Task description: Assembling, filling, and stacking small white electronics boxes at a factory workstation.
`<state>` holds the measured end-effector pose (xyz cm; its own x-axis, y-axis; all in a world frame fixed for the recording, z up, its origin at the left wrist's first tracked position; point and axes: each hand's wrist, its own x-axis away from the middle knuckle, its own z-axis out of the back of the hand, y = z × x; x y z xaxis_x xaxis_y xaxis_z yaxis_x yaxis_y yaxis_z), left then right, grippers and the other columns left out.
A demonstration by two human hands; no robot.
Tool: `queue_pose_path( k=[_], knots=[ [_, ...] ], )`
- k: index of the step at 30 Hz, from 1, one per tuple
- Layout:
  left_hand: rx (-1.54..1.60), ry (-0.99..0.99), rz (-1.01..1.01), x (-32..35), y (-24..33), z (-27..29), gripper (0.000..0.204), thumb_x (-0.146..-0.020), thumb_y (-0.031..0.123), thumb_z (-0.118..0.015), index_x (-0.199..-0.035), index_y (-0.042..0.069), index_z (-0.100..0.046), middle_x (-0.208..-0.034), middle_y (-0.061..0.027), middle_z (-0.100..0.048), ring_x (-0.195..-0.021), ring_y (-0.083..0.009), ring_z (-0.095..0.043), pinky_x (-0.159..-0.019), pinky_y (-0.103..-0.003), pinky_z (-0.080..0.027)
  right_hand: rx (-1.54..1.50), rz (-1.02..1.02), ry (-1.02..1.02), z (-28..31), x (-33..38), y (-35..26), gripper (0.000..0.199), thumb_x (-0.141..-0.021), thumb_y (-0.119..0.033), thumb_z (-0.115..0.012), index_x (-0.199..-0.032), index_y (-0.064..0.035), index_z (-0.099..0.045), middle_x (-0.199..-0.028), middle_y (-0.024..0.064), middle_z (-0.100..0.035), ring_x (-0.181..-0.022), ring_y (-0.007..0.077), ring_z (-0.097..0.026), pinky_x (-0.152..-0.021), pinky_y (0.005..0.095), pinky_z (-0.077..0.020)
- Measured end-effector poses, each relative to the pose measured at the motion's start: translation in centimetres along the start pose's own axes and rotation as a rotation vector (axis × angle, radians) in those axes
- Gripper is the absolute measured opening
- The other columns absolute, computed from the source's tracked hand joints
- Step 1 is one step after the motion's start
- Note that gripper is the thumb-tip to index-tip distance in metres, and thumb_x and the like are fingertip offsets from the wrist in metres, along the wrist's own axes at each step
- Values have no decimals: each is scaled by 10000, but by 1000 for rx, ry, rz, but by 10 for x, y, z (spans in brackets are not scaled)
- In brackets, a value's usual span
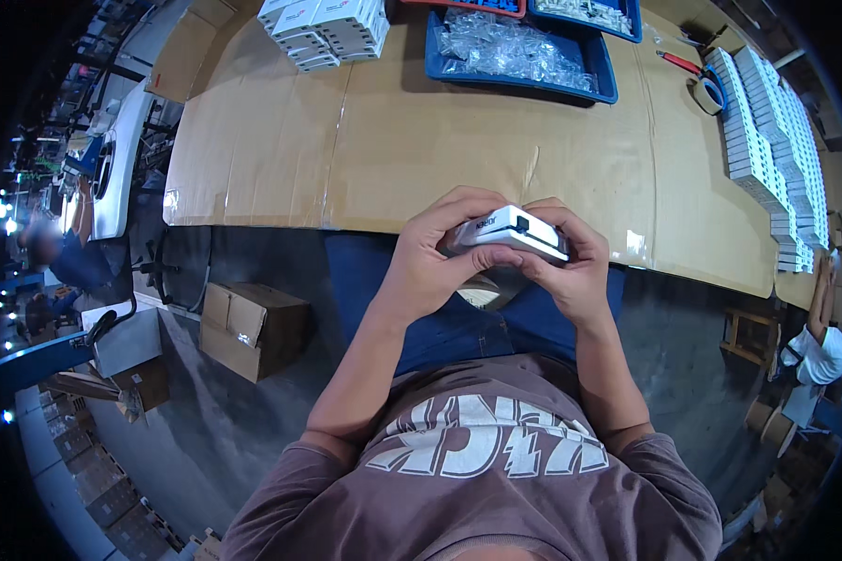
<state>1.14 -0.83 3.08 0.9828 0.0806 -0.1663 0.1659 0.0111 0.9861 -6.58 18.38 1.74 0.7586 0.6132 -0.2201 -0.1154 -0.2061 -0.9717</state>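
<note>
Both my hands are closed around a white box-shaped plastic unit (510, 230), held just over the near edge of the table. A small black square part and some dark print show on its upward side. My left hand (437, 252) grips one end, with its thumb along the near face. My right hand (575, 257) holds the other end, and its thumb meets the left one at the front. The unit's underside is hidden by my fingers.
The cardboard-covered table (421, 150) carries stacked white boxes (326, 28), a blue tray of clear plastic parts (519, 56), rows of white units (767, 140), a tape roll (708, 93) and a red-handled tool (680, 63). A carton (248, 327) stands on the floor. Other people work at both sides.
</note>
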Motion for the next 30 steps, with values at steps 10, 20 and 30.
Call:
queue_pose_path(
  k=[10, 20, 30],
  knots=[
    [547, -2, -64, 8, -18, -3, 417, -857, 75, -806, -1245, 8, -670, -1251, -137, -690, -1184, -216, -647, -1045, -366, -516, 13, 225, 94, -9, 7, -7, 430, -740, 19, -864, -1140, 67, -713, -1114, 173, -731, -1053, 259, -661, -907, 343, -522],
    [548, -50, -100, 10, -16, -2, 450, -819, 68, -839, -1233, 0, -677, -1242, -156, -691, -1200, -248, -646, -1034, -371, -515, 2, 246, 77, -6, 9, -9, 397, -755, -10, -851, -1124, 73, -729, -1071, 179, -747, -1021, 261, -668, -854, 334, -540],
    [360, 12, -88, 14, 0, -4, 399, -766, 22, -860, -1143, 2, -729, -1155, -127, -700, -1105, -218, -667, -965, -323, -522, -70, 173, -5, -2, 6, -10, 420, -728, 7, -855, -1117, 77, -715, -1113, 187, -746, -1053, 285, -668, -893, 367, -541]
  ],
)
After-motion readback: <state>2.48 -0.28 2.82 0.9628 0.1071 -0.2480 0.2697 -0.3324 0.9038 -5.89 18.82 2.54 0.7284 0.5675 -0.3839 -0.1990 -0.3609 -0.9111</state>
